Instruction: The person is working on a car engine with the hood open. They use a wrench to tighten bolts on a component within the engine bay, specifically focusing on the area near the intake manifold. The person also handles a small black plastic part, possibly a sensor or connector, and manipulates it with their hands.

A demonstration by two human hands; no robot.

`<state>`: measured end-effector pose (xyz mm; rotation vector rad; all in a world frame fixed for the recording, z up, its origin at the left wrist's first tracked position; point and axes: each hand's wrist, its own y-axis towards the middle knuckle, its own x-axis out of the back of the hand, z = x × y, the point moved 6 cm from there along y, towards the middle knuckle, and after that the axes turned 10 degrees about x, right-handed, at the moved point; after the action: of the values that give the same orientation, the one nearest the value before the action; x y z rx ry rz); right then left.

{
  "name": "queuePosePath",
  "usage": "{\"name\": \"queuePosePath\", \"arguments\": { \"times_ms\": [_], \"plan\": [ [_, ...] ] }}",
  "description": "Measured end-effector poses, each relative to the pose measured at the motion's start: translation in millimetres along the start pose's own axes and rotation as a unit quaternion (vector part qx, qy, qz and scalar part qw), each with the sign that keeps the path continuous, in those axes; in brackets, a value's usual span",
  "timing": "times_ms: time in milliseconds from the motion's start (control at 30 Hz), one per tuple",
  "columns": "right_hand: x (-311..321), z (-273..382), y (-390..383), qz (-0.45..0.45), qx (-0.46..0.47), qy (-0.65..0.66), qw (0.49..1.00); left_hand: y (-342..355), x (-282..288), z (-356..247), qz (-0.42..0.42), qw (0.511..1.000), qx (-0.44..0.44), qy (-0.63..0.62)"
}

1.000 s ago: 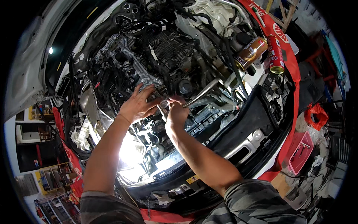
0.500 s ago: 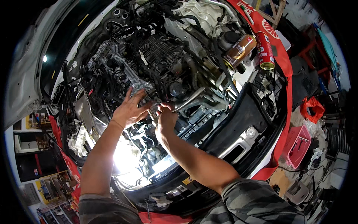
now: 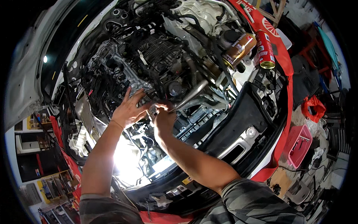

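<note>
In the engine bay of a car, my right hand (image 3: pixel 164 116) is closed around the near end of a silver ratchet wrench (image 3: pixel 192 96). Its bare handle slants out to the far right, past my knuckles. Just left of it, my left hand (image 3: pixel 128 111) lies with fingers spread over the edge of the engine (image 3: pixel 138 82), its thumb reaching toward the wrench's head. The head and whatever it sits on are mostly hidden between my hands.
A brown can (image 3: pixel 239 51) and a red can (image 3: pixel 265 50) lie at the far right, by a red fender cover (image 3: pixel 286 74). A bright lamp (image 3: pixel 127 162) glares below my left hand. The black front panel (image 3: pixel 238 123) borders the bay; a pink basket (image 3: pixel 299 147) holds tools.
The free end of the ratchet wrench has swung slightly away from me. My right hand has turned a little with it, while my left hand has stayed put.
</note>
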<state>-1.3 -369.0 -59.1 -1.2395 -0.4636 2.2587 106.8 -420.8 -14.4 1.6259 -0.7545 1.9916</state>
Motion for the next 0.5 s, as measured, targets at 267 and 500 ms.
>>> {"name": "queuePosePath", "arguments": {
  "times_ms": [267,500],
  "plan": [
    [-44,21,-35,0.311,0.553,-0.450,0.628,-5,-26,17,0.048,0.993,0.000,0.107],
    [17,-27,26,-0.030,-0.020,-0.002,0.999,0,1,1,0.071,0.997,0.031,-0.002]
  ]
}}
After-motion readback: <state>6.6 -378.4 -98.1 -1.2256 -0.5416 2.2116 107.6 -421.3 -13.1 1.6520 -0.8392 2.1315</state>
